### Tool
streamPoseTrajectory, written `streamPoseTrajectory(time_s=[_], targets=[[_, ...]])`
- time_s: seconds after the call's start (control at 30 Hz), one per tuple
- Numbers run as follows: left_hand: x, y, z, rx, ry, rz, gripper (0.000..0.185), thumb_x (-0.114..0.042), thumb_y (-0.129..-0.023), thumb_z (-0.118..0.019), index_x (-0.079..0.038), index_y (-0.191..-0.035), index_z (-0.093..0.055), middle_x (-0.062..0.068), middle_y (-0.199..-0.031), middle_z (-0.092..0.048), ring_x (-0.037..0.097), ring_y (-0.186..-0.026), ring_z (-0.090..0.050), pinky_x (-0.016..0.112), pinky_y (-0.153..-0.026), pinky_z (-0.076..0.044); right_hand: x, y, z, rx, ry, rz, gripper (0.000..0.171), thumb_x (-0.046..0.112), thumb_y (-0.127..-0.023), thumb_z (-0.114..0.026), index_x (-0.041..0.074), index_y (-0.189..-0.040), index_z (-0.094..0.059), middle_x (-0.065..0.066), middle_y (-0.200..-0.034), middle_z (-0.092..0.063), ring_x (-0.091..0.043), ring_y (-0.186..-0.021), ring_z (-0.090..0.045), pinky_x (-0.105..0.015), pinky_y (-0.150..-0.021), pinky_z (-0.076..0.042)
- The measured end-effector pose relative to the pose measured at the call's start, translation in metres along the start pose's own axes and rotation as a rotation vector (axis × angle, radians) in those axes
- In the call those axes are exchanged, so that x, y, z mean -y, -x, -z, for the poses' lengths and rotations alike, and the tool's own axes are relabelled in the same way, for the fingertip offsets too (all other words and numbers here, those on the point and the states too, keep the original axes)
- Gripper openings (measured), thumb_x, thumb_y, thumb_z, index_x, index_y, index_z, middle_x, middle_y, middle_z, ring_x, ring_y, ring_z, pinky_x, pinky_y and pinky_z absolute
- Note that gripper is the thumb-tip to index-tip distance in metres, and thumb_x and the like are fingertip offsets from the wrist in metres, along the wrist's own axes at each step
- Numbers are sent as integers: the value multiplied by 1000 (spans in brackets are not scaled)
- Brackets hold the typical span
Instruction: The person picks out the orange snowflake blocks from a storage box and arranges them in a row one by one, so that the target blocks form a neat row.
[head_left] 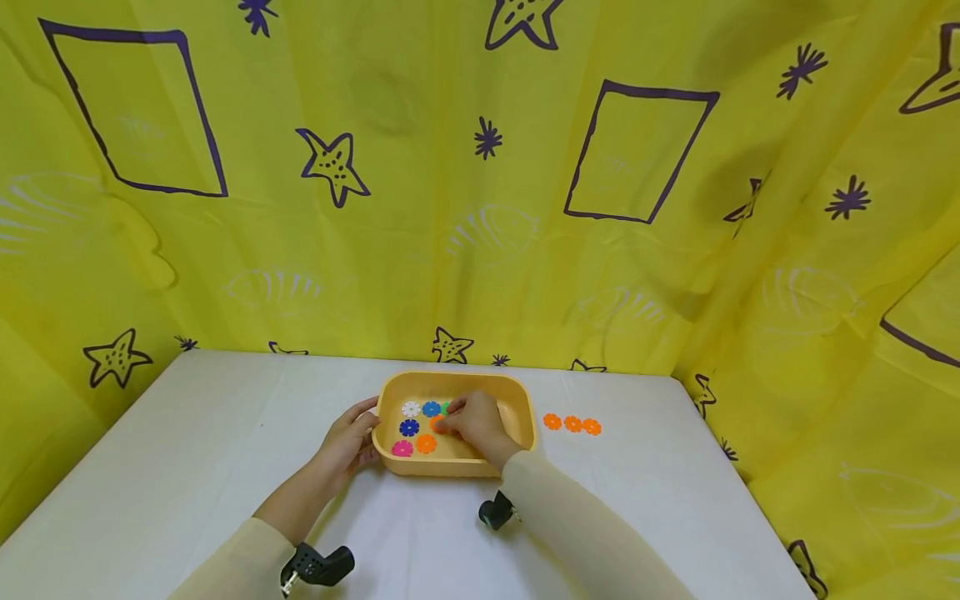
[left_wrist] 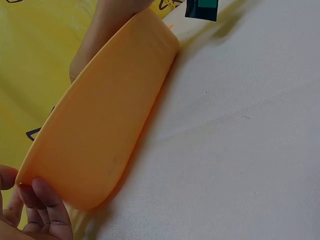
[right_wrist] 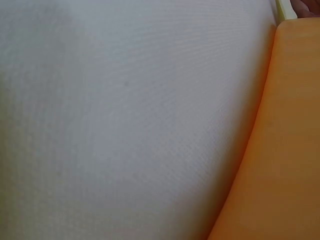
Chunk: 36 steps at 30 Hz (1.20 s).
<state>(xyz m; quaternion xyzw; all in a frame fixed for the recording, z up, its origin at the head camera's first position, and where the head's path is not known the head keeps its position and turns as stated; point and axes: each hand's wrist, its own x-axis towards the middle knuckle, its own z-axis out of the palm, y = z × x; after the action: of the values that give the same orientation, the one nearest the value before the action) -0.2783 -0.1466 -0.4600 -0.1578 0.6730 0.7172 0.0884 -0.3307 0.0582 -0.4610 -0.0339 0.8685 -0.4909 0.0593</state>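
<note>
A white worktop (head_left: 187,467) fronts a yellow curtain. The left hand (head_left: 350,439) grips the tray (head_left: 517,398) by its left wall; the right hand (head_left: 472,421) pinches an orange disc (head_left: 437,423) inside. Beyond lie three orange discs (head_left: 572,424). The thin disc could slip and fall among the others.

A yellow fabric backdrop (head_left: 465,208) hangs in loose folds behind and on both sides of the table, printed with dark purple starfish, spiky bursts, outlined quadrilaterals and faint white shells. It wraps round the corners, creased most deeply at the right. A white cloth (head_left: 225,433) covers the table (head_left: 660,500), its weave fine and slightly wrinkled in the wrist views. The light is even and bright, with soft shadows.
</note>
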Motion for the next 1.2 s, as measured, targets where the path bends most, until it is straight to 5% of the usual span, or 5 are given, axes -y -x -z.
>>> streamPoseTrajectory(time_s=[0.37, 1.2], targets=[[1, 1, 3, 0, -3, -2, 54, -14, -95, -45, -11, -148, -38, 7, -100, -51, 11, -74, -50, 20, -60, -47, 0, -4, -4, -6, 90, 76, 26, 8, -67, -89, 0, -82, -69, -1, -70, -63, -11, -62, -53, -20, -57, -45], [1, 0, 2, 3, -6, 1, 54, -13, -94, -45, -11, -148, -39, 7, -100, -52, 11, -74, -51, 21, -61, -47, -4, -4, -1, 63, 113, 58, 22, 6, -71, -85, 3, -90, -73, -2, -78, -62, -15, -75, -53, -22, -69, -48]])
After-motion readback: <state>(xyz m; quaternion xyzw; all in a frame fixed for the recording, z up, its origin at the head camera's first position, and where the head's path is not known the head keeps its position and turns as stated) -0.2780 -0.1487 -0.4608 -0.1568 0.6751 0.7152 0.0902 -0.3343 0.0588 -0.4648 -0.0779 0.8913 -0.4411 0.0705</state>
